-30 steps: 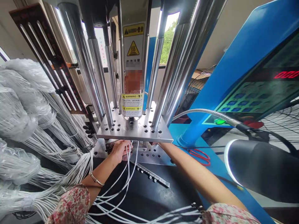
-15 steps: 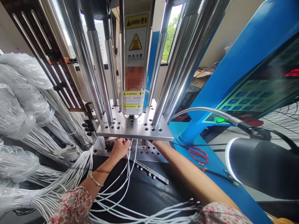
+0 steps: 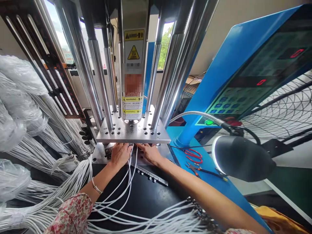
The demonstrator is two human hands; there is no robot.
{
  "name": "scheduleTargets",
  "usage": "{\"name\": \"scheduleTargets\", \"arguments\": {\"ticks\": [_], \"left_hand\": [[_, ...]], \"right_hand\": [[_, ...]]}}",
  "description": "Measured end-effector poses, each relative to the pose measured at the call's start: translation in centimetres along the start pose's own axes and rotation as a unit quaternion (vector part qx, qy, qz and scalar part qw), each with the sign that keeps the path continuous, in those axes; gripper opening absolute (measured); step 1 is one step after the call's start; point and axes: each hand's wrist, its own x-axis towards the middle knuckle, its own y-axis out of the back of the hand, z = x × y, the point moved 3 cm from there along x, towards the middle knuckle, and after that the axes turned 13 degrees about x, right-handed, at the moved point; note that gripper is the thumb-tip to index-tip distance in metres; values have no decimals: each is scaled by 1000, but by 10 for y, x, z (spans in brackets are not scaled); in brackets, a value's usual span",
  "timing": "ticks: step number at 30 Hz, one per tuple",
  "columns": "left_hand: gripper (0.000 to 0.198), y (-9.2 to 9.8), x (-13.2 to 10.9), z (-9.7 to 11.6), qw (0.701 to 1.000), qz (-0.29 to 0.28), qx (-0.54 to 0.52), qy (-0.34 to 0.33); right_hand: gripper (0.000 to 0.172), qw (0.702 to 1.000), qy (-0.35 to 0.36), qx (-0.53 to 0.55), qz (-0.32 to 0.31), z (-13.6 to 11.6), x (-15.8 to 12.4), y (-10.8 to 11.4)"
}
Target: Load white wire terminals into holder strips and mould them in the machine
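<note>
My left hand reaches under the drilled upper steel plate of a press, its fingers curled around the ends of several white cables at the lower mould plate; the fingertips are hidden beneath the plate. My right hand lies just right of those cable ends, fingers stretched flat toward them on the mould. The cables trail back between my arms over a black mat. A bracelet sits on my left wrist.
Bagged white cable bundles crowd the left. A metal strip with pins lies on the mat. Red scissors and pliers rest on the blue base by a gooseneck lamp, control panel and fan grille.
My right hand has moved left from the plate's right side to the cable ends at the centre. The left hand has stayed at the mould. The view has shifted slightly.
</note>
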Motion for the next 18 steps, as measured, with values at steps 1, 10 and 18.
{"name": "scheduleTargets", "arguments": {"ticks": [1,10,18], "left_hand": [[25,1,-4,0,1000,9,-3,3],[31,-3,-10,-5,992,56,-111,36],[32,93,-153,-38,924,-154,-322,138]], "right_hand": [[68,1000,8,-12,2,2,-1,-2],[76,1000,2,-27,1,-2,3,-9],[58,967,53,76,237,-4,-163,32]]}}
